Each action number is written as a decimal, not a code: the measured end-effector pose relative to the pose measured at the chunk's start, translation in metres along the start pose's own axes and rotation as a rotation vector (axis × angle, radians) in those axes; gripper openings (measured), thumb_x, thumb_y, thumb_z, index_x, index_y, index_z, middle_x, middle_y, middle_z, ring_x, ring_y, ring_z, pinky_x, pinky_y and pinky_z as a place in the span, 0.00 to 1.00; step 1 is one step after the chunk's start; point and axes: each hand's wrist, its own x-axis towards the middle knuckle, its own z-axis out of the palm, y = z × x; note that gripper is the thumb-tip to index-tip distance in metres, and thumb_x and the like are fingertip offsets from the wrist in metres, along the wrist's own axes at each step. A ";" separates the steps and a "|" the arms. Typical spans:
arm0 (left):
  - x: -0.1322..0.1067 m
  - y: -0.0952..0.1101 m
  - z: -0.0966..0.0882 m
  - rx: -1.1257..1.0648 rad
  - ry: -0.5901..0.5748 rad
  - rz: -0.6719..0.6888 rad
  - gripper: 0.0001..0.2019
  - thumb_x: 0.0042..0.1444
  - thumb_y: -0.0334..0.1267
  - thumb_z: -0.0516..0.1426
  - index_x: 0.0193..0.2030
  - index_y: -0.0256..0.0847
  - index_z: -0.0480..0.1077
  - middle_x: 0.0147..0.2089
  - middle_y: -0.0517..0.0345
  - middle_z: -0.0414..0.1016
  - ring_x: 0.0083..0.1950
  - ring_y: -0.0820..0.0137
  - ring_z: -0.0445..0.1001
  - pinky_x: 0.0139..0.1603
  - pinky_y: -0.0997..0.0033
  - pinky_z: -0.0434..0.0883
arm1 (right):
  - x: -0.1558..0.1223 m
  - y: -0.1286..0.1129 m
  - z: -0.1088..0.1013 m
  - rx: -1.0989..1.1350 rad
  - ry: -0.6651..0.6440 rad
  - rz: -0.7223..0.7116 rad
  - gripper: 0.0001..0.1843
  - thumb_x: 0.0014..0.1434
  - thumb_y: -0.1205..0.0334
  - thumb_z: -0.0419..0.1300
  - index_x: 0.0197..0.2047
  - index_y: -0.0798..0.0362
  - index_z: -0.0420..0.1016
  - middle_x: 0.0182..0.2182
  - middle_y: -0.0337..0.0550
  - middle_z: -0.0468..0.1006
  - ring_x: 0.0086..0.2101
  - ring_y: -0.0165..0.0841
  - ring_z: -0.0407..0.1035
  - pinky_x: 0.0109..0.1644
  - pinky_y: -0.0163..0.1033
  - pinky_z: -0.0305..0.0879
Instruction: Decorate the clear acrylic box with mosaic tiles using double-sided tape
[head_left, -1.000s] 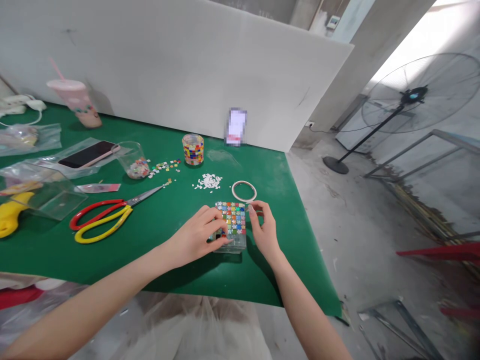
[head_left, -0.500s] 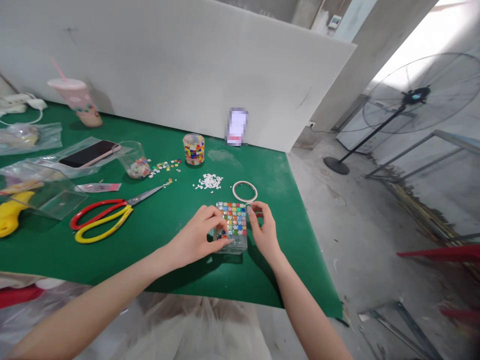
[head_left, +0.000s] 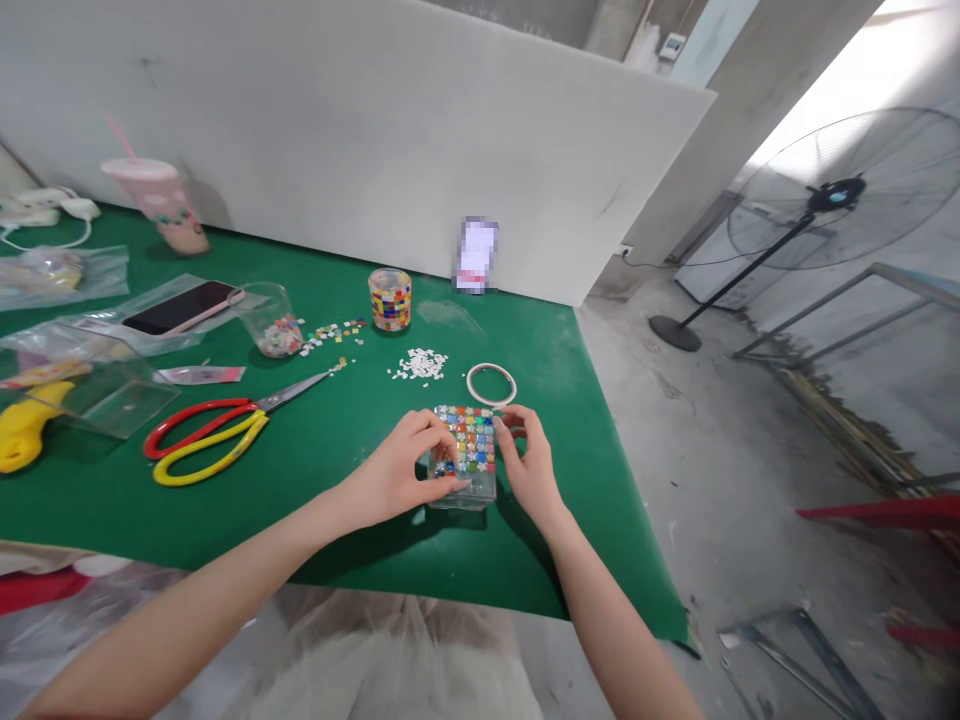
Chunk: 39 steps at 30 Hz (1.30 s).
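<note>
A clear plastic box (head_left: 480, 487) stands on the green table between my hands, its upper face covered in rows of small coloured mosaic tiles (head_left: 472, 440); a strip nearest me is bare. My left hand (head_left: 409, 460) reaches over the box's left side, thumb and fingers curled together at the lowest tile row. Whatever is between those fingertips is too small to make out. Along the right edge, my right hand (head_left: 529, 455) grips the box with bent fingers. Just beyond it lies a white ring (head_left: 491, 384), and a pile of white tile pieces (head_left: 421, 364) is further left.
Scissors (head_left: 217, 430) with red and yellow handles lie left, near a tipped plastic cup of tiles (head_left: 277, 335). A mosaic-covered glass (head_left: 390, 302) and a propped phone (head_left: 476, 255) stand behind. Far left are a dark phone (head_left: 184, 307), pink drink cup (head_left: 161, 205) and clear case (head_left: 120, 400).
The view has shifted very slightly. My left index finger has moved a little at the lowest tile row; my right hand keeps its place on the box.
</note>
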 end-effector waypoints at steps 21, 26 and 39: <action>0.026 -0.016 -0.003 -0.360 -0.177 -0.305 0.51 0.40 0.42 0.70 0.70 0.57 0.49 0.75 0.49 0.39 0.74 0.46 0.43 0.69 0.40 0.53 | -0.004 0.000 0.011 0.238 -0.162 0.164 0.23 0.68 0.47 0.47 0.61 0.46 0.63 0.58 0.49 0.72 0.54 0.40 0.70 0.56 0.50 0.69; 0.029 -0.017 -0.002 -0.706 -0.208 -0.386 0.47 0.50 0.43 0.64 0.72 0.57 0.42 0.74 0.49 0.49 0.71 0.55 0.57 0.66 0.50 0.63 | -0.001 0.001 0.016 0.313 -0.154 0.200 0.24 0.68 0.43 0.44 0.56 0.47 0.67 0.51 0.47 0.77 0.50 0.39 0.73 0.56 0.51 0.69; 0.017 -0.012 0.014 -0.869 -0.075 -0.453 0.53 0.42 0.33 0.68 0.72 0.56 0.45 0.74 0.51 0.48 0.69 0.55 0.60 0.65 0.54 0.64 | -0.003 0.010 0.039 0.462 -0.063 0.336 0.24 0.65 0.39 0.47 0.54 0.46 0.62 0.50 0.49 0.73 0.46 0.39 0.74 0.48 0.48 0.73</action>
